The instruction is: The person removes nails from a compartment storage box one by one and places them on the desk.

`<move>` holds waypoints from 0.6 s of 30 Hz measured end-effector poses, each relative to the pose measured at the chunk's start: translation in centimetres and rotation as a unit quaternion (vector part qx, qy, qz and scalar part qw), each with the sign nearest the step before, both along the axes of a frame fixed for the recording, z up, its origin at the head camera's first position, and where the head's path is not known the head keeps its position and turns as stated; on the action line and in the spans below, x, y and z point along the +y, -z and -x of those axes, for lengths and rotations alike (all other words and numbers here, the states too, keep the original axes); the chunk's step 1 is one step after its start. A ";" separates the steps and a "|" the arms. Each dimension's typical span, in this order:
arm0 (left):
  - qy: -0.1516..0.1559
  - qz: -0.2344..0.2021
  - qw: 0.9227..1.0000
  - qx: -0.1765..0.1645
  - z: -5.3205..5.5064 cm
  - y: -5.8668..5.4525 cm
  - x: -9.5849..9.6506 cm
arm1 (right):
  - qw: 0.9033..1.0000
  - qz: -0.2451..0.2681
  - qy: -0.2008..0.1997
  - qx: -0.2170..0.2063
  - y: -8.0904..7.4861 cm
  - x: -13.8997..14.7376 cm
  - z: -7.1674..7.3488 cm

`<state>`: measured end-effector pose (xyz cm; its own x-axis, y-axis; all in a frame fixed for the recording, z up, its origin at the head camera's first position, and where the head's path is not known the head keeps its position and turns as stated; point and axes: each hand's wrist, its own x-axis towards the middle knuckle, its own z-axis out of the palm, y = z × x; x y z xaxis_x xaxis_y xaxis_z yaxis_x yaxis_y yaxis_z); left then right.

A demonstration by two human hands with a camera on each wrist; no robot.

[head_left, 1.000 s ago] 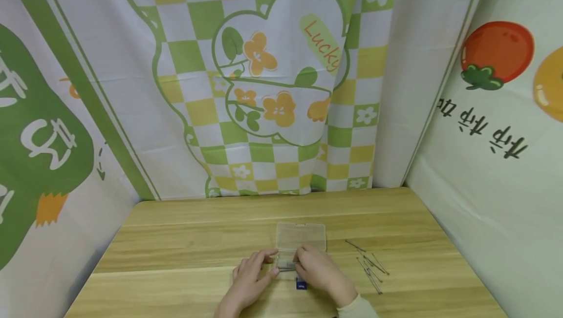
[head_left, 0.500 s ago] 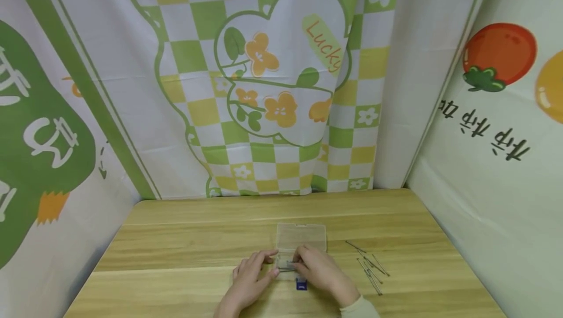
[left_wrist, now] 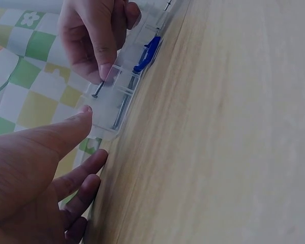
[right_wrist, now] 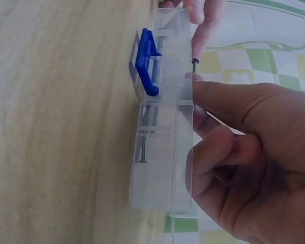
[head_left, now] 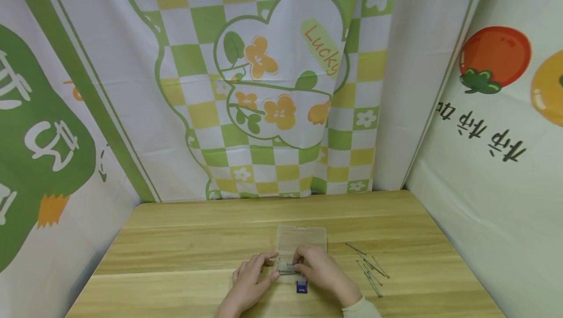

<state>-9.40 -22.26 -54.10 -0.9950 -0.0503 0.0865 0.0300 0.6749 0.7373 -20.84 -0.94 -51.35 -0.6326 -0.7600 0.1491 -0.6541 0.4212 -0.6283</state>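
A clear plastic box [right_wrist: 160, 193] sits on the table with its transparent lid [head_left: 301, 239] folded open to the back. My right hand [head_left: 323, 271] pinches a nail [right_wrist: 194, 66] between thumb and fingers, over the box. The nail's head shows past the thumb in both wrist views. Inside the box lies at least one nail [left_wrist: 123, 108], seen through its wall. My left hand [head_left: 252, 279] is at the box's left end, thumb and fingers extended and spread; whether they touch it is hard to tell. A blue latch [right_wrist: 144, 63] hangs at the box's front.
Several loose nails [head_left: 370, 271] lie scattered on the wooden table [head_left: 184, 244], right of my right hand. A checked curtain [head_left: 272, 161] hangs behind the table, and printed cloth walls stand at both sides.
The head view has tilted slightly. My right hand stays over the box, and the end of the pinched nail shows more clearly past its fingertips. My left hand has hardly moved.
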 end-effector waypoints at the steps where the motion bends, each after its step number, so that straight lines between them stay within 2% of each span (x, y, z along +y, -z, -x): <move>1: 0.002 0.000 1.000 0.000 0.0 0.0 0.0 | 1.000 0.008 -0.005 -0.009 0.0 0.1 0.1; 7: 0.009 0.004 1.000 0.001 -0.1 0.1 -0.1 | 0.996 0.053 -0.037 -0.061 -0.2 0.9 0.7; 18: 0.010 0.003 1.000 -0.001 -0.2 0.2 -0.1 | 0.993 0.065 -0.059 -0.076 -0.8 2.1 1.7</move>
<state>-9.21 -22.36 -54.27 -0.9959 -0.0306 0.0856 0.0421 0.6793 0.7326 -22.53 1.11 -50.51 -0.5624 -0.8112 0.1603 -0.5882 0.2562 -0.7671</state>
